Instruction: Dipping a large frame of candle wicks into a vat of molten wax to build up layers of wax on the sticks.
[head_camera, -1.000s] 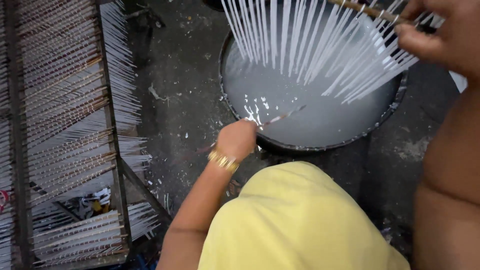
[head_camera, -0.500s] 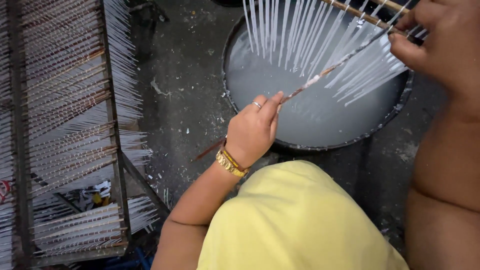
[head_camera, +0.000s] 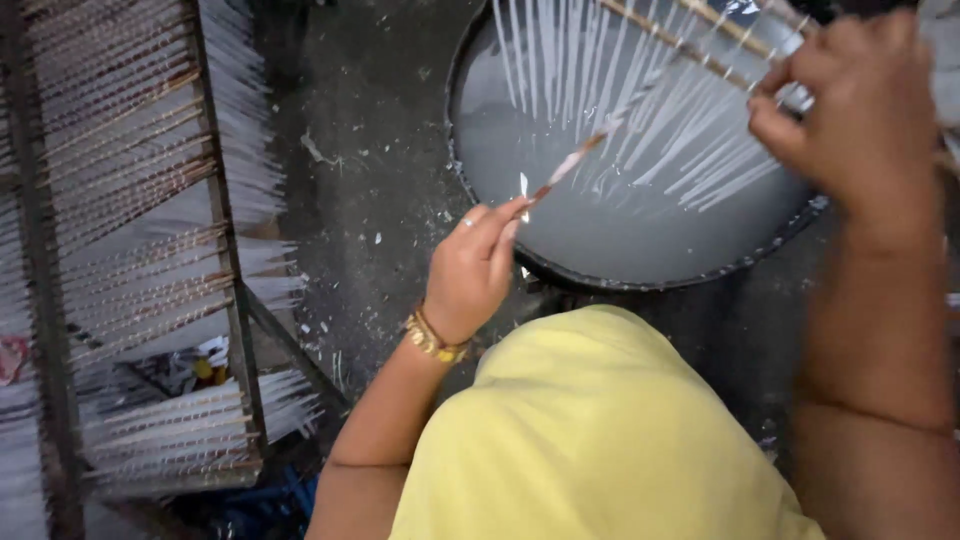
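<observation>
Pinching a thin stick (head_camera: 590, 150) in your left hand (head_camera: 478, 268) fingers; your right hand (head_camera: 860, 110) grips the rod of white tapers (head_camera: 640, 90) over the round basin (head_camera: 620, 270)

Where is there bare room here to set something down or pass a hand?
The dark floor strip between the rack of white sticks and the round basin is bare apart from white flecks. Over the basin it is crowded: the left hand pinches a thin stick, and the right hand holds a row of hanging white sticks.
</observation>
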